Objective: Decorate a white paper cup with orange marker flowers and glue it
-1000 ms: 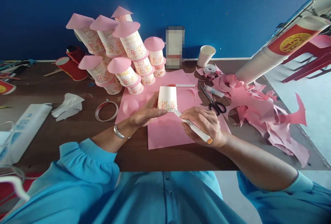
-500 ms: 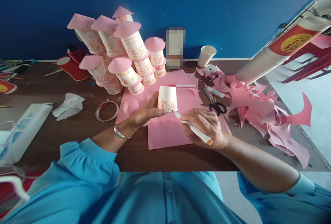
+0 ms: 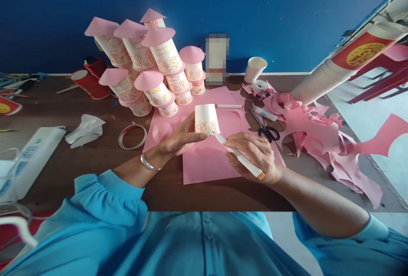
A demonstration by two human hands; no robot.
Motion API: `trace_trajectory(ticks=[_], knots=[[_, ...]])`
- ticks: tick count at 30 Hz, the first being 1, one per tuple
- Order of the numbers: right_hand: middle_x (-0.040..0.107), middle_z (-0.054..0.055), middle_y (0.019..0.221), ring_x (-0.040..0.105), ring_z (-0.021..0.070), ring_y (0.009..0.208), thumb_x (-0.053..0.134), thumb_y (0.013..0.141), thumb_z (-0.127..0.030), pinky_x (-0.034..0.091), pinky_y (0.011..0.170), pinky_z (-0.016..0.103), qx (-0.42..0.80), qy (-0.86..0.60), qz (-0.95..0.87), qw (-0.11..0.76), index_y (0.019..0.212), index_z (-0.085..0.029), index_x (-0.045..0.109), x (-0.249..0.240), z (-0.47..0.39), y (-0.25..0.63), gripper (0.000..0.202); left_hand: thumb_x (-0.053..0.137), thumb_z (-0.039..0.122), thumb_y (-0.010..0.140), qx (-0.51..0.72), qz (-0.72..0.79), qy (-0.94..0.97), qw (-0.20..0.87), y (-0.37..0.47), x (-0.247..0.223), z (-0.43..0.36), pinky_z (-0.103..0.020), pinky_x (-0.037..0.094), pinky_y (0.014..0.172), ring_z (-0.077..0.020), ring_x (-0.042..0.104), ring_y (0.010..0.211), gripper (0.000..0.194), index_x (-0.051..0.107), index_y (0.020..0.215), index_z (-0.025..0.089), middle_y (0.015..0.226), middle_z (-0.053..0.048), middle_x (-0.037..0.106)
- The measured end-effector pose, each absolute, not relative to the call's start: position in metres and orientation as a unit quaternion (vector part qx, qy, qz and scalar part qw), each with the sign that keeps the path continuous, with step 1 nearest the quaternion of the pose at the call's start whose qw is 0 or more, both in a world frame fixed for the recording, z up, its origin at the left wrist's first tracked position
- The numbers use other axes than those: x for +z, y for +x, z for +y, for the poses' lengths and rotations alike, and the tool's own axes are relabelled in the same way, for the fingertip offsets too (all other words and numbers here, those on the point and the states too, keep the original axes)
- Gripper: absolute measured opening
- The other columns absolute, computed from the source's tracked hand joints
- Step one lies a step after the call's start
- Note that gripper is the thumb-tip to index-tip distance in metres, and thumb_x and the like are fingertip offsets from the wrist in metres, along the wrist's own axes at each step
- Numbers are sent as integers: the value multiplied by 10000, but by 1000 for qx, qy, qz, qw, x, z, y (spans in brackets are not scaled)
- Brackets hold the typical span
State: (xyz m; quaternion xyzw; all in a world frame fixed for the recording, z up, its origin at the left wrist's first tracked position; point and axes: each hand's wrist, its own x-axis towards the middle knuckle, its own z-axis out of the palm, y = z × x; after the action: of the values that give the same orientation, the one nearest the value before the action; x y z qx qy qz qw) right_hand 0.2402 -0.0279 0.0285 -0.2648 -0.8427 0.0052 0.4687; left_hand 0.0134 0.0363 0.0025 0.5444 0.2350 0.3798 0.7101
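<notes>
My left hand grips a white paper cup, bottom up, with orange and red flowers drawn near its rim. In my right hand is a white marker with an orange end; its tip is at the cup's rim, though I cannot tell whether it touches. Both hands are over a pink paper sheet. A second marker with a red end lies on the pink paper behind the cup. Beyond my left hand a small pink paper cone rests on the paper.
Decorated cup towers with pink cone roofs stand at back left. Scissors, a glue stick, pink scraps and a tall cup stack are on the right. A tape ring and power strip lie left.
The cup has turned slightly in my left hand, showing its flowers at a shifted angle. My right hand and the marker have moved a little to the right along the rim.
</notes>
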Motion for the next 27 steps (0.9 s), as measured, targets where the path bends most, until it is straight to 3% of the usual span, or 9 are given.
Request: trace_trajectory(ticks=[14, 27], knots=[[734, 32, 839, 742, 173, 752, 619, 955, -141, 627, 666, 297, 5, -272, -848, 455, 1111, -206, 589, 31, -28, 237, 171, 858, 324, 781, 362, 245, 578, 689, 13, 1, 36, -337, 474, 819, -216, 572, 955, 838, 465, 1522, 325, 1061, -38, 641], [733, 11, 790, 739, 177, 691, 623, 902, -102, 602, 614, 290, 18, -259, -840, 476, 1129, -217, 603, 32, -31, 237, 255, 860, 297, 771, 371, 240, 576, 688, 14, 4, 36, -355, 479, 860, -227, 576, 990, 764, 523, 1457, 317, 1094, -39, 641]])
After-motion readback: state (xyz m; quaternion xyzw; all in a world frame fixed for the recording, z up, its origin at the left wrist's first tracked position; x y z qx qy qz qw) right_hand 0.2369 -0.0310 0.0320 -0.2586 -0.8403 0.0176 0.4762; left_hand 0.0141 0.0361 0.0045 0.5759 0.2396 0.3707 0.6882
